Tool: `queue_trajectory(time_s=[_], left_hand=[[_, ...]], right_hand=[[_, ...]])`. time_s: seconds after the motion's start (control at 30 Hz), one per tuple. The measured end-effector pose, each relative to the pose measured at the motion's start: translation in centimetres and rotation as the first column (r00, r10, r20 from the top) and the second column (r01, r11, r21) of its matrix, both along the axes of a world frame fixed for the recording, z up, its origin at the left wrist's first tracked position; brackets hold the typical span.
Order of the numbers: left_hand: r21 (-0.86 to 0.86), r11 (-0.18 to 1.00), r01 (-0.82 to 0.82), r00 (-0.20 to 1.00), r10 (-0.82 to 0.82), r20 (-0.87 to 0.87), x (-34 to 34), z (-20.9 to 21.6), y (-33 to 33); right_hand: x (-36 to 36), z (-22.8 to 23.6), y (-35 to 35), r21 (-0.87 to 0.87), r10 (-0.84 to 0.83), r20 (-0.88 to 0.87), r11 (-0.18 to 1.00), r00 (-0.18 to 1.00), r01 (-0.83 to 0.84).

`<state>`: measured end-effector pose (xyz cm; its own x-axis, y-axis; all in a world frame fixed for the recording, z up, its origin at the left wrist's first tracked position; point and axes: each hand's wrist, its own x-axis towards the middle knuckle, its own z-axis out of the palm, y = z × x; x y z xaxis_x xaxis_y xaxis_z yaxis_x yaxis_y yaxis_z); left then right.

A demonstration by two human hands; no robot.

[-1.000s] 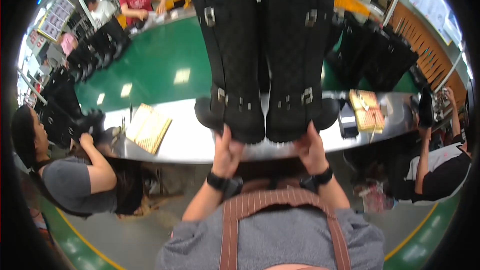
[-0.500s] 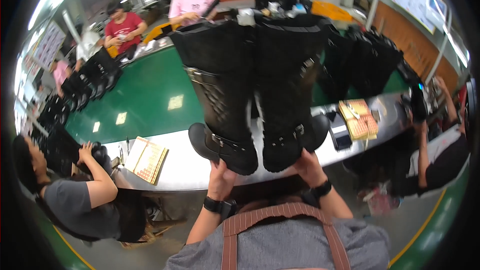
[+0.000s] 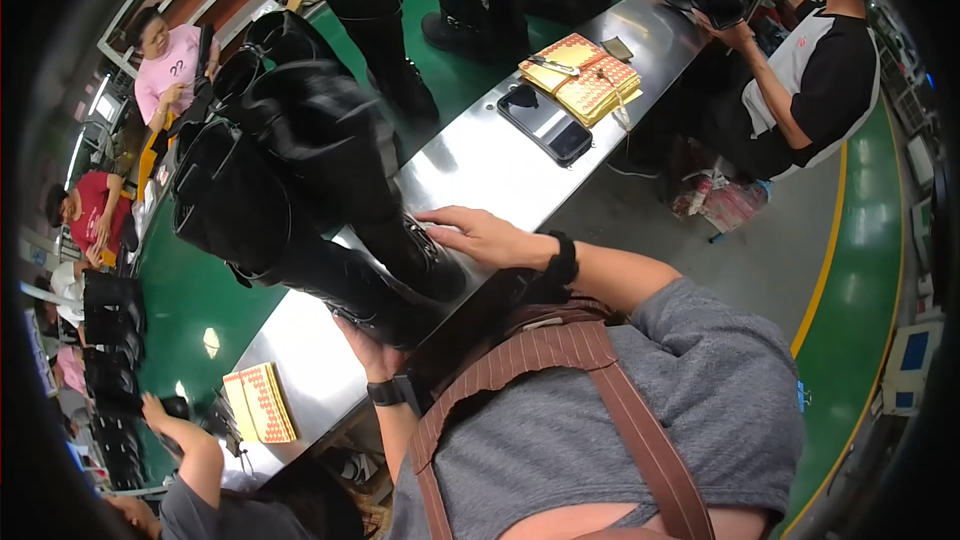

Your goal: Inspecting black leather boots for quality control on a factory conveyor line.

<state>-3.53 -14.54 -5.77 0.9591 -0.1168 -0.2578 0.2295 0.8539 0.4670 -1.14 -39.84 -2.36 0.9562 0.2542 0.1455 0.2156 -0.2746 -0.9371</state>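
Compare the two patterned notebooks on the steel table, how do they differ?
The far notebook lies near the phone with small tools on top of it; the near notebook lies bare at the table's other end, beside a co-worker's hand. The far one looks thicker. Both share an orange-and-cream pattern.

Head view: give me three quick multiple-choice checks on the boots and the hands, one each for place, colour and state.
1. Where do the boots stand?
A. steel bench
B. floor
C. a chair

2. What colour are they?
A. red
B. black
C. white

3. What is the right hand doing?
A. hanging free
B. holding a phone
C. resting on a boot's foot

Answers: 1 A, their soles sit at the bench's near edge. 2 B, both are black all over. 3 C, its fingers lie on the boot while the left hand cups the other's heel.
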Motion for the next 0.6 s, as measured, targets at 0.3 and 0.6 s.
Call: queue_trajectory(time_s=[0.3, 0.6], left_hand=[[0.098, 0.993, 0.065, 0.996, -0.070, 0.049, 0.6, -2.8, 1.7], [0.236, 0.966, -0.109, 0.994, 0.110, 0.011, -0.1, -2.7, 1.6]], right_hand=[[10.5, 4.2, -27.4, -0.569, -0.663, 0.382, 0.380, 0.644, 0.729], [15.0, -2.1, -36.6, -0.603, -0.600, 0.292, 0.488, 0.745, 0.630]])
